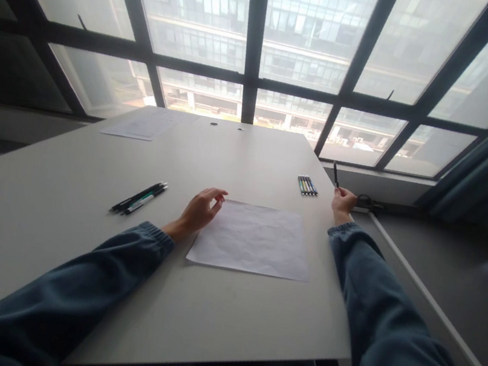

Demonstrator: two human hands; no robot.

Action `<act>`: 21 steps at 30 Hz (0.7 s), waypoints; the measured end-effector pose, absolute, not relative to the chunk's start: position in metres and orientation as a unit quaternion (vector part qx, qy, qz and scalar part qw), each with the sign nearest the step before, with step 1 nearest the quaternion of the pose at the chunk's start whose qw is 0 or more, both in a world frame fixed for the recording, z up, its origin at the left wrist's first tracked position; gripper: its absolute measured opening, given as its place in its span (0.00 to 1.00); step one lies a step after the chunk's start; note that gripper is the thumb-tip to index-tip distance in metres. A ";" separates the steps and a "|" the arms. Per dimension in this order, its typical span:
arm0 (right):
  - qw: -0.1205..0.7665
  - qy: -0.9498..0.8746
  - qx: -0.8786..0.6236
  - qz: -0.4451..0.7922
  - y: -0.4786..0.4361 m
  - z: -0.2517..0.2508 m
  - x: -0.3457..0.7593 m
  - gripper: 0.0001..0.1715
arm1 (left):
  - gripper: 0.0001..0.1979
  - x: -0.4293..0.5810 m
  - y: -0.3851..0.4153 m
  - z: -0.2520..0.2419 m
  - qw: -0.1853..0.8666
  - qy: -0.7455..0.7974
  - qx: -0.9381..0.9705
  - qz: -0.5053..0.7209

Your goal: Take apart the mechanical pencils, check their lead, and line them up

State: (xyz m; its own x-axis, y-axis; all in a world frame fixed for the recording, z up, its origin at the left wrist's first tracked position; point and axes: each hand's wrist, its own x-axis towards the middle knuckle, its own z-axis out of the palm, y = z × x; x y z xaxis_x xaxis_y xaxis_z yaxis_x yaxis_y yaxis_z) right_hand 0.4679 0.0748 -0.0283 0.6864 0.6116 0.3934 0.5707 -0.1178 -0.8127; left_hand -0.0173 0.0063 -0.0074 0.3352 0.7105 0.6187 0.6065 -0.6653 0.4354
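A white sheet of paper lies on the table in front of me, slightly wrinkled. My left hand rests at its upper left corner, fingers curved and apart, with nothing visible in them. Out past the table's right edge, my right hand pinches a dark pen, which points up and a little to the left. Several pens lie in a loose bundle left of my left hand. A neat row of several pens or leads lies beyond the sheet, nearer my right hand.
The white table reaches toward large windows with dark frames. Other papers lie at its far left. Two small dark things, one a round disc, are near the far edge. A blue curtain hangs at the right.
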 end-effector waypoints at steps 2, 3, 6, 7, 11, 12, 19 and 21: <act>0.515 -0.394 -0.761 0.028 0.078 -0.033 0.469 0.20 | 0.14 -0.018 0.008 -0.010 0.066 0.406 0.815 0.409; 0.503 -0.394 -0.768 0.033 0.079 -0.035 0.468 0.19 | 0.14 -0.019 0.009 -0.011 0.068 0.407 0.815 0.407; 0.466 -0.399 -0.788 0.044 0.082 -0.038 0.466 0.15 | 0.14 -0.020 0.012 -0.014 0.073 0.412 0.814 0.403; 0.455 -0.401 -0.794 0.045 0.083 -0.039 0.465 0.14 | 0.13 -0.020 0.012 -0.015 0.074 0.414 0.814 0.401; 0.416 -0.408 -0.812 0.040 0.090 -0.038 0.461 0.14 | 0.12 -0.021 0.014 -0.017 0.080 0.412 0.818 0.392; 0.409 -0.411 -0.814 0.036 0.091 -0.037 0.461 0.15 | 0.12 -0.021 0.015 -0.018 0.081 0.411 0.819 0.391; 0.370 -0.436 -0.820 0.011 0.096 -0.037 0.458 0.12 | 0.11 -0.021 0.014 -0.015 0.104 0.425 0.811 0.389; 0.360 -0.442 -0.821 0.008 0.095 -0.037 0.457 0.11 | 0.11 -0.021 0.013 -0.013 0.111 0.432 0.809 0.384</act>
